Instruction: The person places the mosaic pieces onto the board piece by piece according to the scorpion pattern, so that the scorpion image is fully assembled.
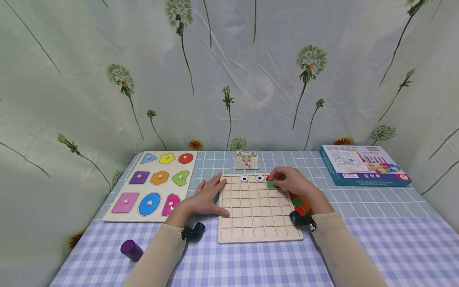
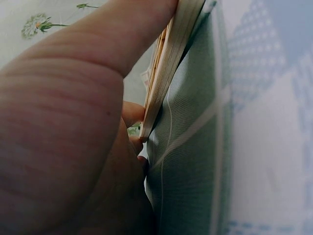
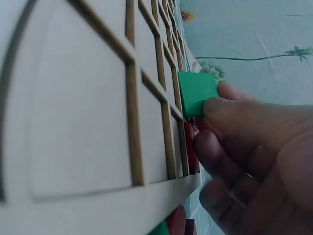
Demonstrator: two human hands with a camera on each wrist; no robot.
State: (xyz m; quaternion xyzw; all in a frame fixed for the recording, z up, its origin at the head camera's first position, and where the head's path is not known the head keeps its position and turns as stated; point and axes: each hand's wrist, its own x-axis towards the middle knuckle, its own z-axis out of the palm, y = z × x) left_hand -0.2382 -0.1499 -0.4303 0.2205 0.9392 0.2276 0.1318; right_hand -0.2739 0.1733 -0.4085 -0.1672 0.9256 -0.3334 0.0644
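Sleeves [image 1: 346,251] cross checked cloth [image 1: 265,263] before the right hand [image 1: 291,181] pinching a green tile [image 3: 194,92], left hand [image 1: 203,200] spread at the board [image 1: 251,222], flowered curtain [image 1: 215,75] behind.

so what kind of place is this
Likely a tabletop play or learning spot: there's a gridded wooden board, a knobbed shape puzzle, and a green tile pinched in the right hand.
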